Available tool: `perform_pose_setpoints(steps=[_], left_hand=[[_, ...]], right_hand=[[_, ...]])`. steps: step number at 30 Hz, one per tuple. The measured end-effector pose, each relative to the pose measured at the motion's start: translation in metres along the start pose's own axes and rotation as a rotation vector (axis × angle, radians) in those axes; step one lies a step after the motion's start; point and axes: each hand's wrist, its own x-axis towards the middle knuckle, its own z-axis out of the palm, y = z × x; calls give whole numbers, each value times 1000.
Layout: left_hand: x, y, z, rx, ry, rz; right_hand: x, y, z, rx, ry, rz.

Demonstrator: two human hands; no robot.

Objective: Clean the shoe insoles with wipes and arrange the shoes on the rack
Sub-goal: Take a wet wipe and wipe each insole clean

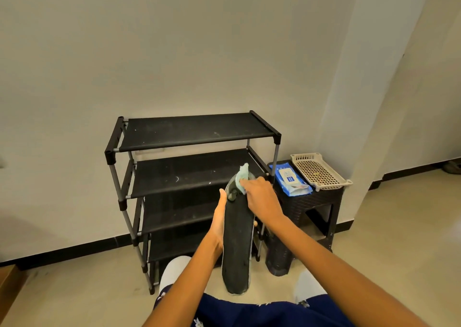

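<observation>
A long black insole (237,246) is held lengthwise in front of the rack, its toe end pointing away from me. My left hand (219,217) holds it from beneath along its left edge, a fingertip showing at the right edge. My right hand (262,199) presses a pale green wipe (243,177) onto the insole's far end, fingers curled over the wipe. The black shoe rack (197,132) with several fabric shelves stands against the wall; no shoes show on it.
A blue pack of wipes (289,179) and a beige perforated tray (319,172) lie on a dark woven stool (324,202) right of the rack. White shoes (174,269) are on my feet near the bottom. A wall corner juts out at right.
</observation>
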Motion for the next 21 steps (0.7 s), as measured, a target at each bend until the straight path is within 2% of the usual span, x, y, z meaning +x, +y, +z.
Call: perform_pose_setpoints(steps=[2, 5, 7, 11, 14, 17, 21], left_hand=[[-1, 1, -2, -27, 24, 46], [2, 3, -11, -15, 69, 110], [2, 2, -14, -17, 67, 107], [-1, 3, -9, -15, 30, 64], [-2, 7, 1, 0, 13, 49], [2, 10, 4, -54, 46, 56], [9, 14, -2, -89, 120, 76]], right_hand=[[-24, -10, 7, 45, -31, -157], [-54, -17, 12, 172, -197, -278], [-52, -14, 7, 174, -198, -282], [-25, -4, 1, 158, 10, -64], [-11, 0, -3, 51, -3, 30], [-22, -9, -3, 2, -69, -64], [-53, -20, 2, 114, -178, -268]])
